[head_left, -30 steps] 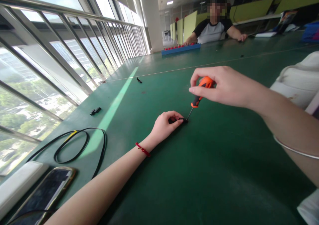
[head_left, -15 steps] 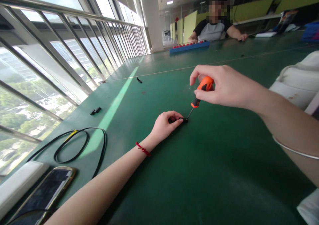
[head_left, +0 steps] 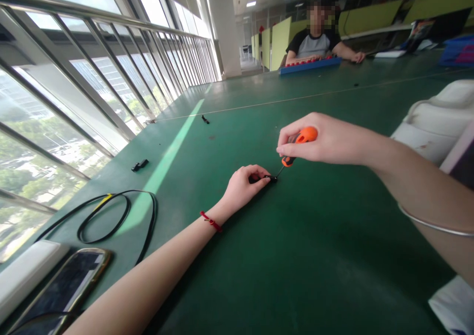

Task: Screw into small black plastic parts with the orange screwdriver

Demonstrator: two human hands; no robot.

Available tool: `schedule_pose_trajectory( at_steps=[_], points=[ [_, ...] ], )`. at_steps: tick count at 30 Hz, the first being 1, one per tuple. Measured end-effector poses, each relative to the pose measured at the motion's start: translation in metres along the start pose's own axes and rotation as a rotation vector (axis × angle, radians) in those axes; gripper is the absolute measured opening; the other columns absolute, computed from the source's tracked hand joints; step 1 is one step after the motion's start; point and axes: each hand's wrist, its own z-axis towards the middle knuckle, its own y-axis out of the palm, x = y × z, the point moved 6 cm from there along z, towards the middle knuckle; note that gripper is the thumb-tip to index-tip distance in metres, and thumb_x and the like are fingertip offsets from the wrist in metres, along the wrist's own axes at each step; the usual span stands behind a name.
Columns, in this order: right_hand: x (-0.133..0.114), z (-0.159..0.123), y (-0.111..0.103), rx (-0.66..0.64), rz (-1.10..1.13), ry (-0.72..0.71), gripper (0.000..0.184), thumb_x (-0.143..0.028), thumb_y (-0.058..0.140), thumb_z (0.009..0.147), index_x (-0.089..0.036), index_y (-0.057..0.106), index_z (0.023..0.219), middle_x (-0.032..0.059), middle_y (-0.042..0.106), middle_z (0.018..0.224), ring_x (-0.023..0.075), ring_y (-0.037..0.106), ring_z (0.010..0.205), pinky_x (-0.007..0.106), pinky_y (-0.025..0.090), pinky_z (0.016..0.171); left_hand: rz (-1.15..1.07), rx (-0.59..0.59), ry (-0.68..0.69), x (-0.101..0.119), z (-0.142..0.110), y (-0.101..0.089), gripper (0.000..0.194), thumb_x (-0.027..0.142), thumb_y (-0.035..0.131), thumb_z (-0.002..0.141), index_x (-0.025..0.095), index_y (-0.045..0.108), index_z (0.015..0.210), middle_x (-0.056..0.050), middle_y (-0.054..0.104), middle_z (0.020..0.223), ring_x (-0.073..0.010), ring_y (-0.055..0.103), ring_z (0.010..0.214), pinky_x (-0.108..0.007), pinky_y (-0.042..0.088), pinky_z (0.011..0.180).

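Head view, and the right hand [head_left: 329, 138] has just dipped, clamped around the orange-and-black screwdriver [head_left: 309, 134], its tip at the small black part [head_left: 272, 179] pinched at the left hand's [head_left: 239, 190] three o'clock, so contact seems maintained for careful work.

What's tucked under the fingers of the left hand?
The left hand pinches a small black part; one end sticks out past the fingertips, by the tip of the orange-and-black screwdriver. The fingers cover some of it, so its full shape is hidden.
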Motion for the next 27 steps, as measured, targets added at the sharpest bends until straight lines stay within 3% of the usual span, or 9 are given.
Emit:
schedule_pose_trajectory(
  at_steps=[2,4,6,8,11,16,20,24,27],
  points=[
    [-0.003,-0.001,-0.001,-0.013,-0.004,0.004,0.023,-0.035,0.061,0.078,-0.02,0.063,0.06,-0.004,0.054,0.053,0.0088,0.044,0.046,0.025,0.031,0.049,-0.001,0.0,0.003,0.0,0.0,0.0,0.016,0.028,0.059,0.081,0.017,0.069,0.088,-0.002,0.068,0.083,-0.0139,0.058,0.073,-0.023,0.045,0.067],
    [-0.009,-0.009,-0.011,0.104,-0.047,-0.047,0.022,-0.034,0.061,0.078,-0.021,0.063,0.061,-0.0034,0.056,0.055,0.0104,0.048,0.05,0.027,0.036,0.054,-0.001,0.005,0.012,0.0,0.0,0.0,0.015,0.027,0.059,0.081,0.017,0.068,0.087,-0.002,0.068,0.083,-0.0137,0.057,0.073,-0.023,0.044,0.067],
    [-0.018,-0.03,-0.023,0.309,-0.11,-0.143,0.02,-0.03,0.057,0.081,-0.021,0.062,0.064,-0.003,0.061,0.061,0.0117,0.053,0.056,0.031,0.044,0.07,0.002,0.014,0.014,0.001,0.0,-0.001,0.015,0.028,0.06,0.081,0.017,0.068,0.087,-0.002,0.068,0.084,-0.0139,0.058,0.074,-0.024,0.044,0.068],
    [-0.022,-0.066,-0.035,0.6,-0.2,-0.215,0.02,-0.026,0.052,0.085,-0.021,0.059,0.067,-0.0035,0.061,0.062,0.0104,0.052,0.056,0.039,0.039,0.095,0.009,0.015,0.006,0.001,0.0,-0.001,0.015,0.029,0.06,0.081,0.017,0.068,0.086,-0.002,0.068,0.085,-0.0142,0.058,0.076,-0.024,0.044,0.068],
    [-0.005,-0.122,-0.038,0.829,-0.338,-0.127,0.015,-0.026,0.051,0.085,-0.024,0.061,0.075,-0.0034,0.057,0.058,0.0108,0.05,0.053,0.044,0.033,0.103,0.015,0.007,-0.004,0.001,0.0,-0.001,0.016,0.029,0.059,0.081,0.017,0.068,0.087,-0.002,0.068,0.084,-0.0145,0.058,0.076,-0.024,0.044,0.068],
    [0.046,-0.164,-0.035,0.854,-0.381,0.014,0.016,-0.031,0.052,0.084,-0.024,0.062,0.074,-0.001,0.059,0.059,0.0161,0.057,0.057,0.054,0.024,0.107,0.023,0.014,-0.005,0.002,-0.001,-0.002,0.016,0.029,0.059,0.081,0.017,0.068,0.087,-0.002,0.068,0.082,-0.0145,0.058,0.075,-0.024,0.043,0.067],
    [0.074,-0.167,-0.036,0.862,-0.279,0.158,0.02,-0.035,0.053,0.082,-0.023,0.063,0.07,-0.0041,0.054,0.046,0.0134,0.049,0.044,0.06,0.035,0.1,0.03,0.018,-0.015,0.002,0.0,-0.002,0.015,0.029,0.059,0.081,0.017,0.068,0.086,-0.002,0.068,0.082,-0.0145,0.058,0.074,-0.024,0.043,0.066],
    [0.047,-0.17,-0.034,0.934,-0.311,-0.054,0.009,-0.028,0.056,0.08,-0.023,0.063,0.077,-0.0041,0.059,0.057,0.0106,0.051,0.046,0.055,0.028,0.111,0.033,0.009,-0.015,0.002,0.0,-0.002,0.016,0.029,0.059,0.081,0.017,0.068,0.086,-0.002,0.068,0.083,-0.0148,0.058,0.075,-0.025,0.044,0.066],
    [0.018,-0.156,-0.02,0.772,-0.276,-0.184,0.003,-0.022,0.059,0.08,-0.023,0.062,0.081,-0.0035,0.062,0.065,0.0113,0.056,0.056,0.049,0.032,0.111,0.033,0.046,0.006,0.004,-0.001,-0.004,0.017,0.03,0.058,0.082,0.017,0.067,0.088,-0.003,0.067,0.085,-0.0152,0.059,0.076,-0.026,0.046,0.069]
  ],
)
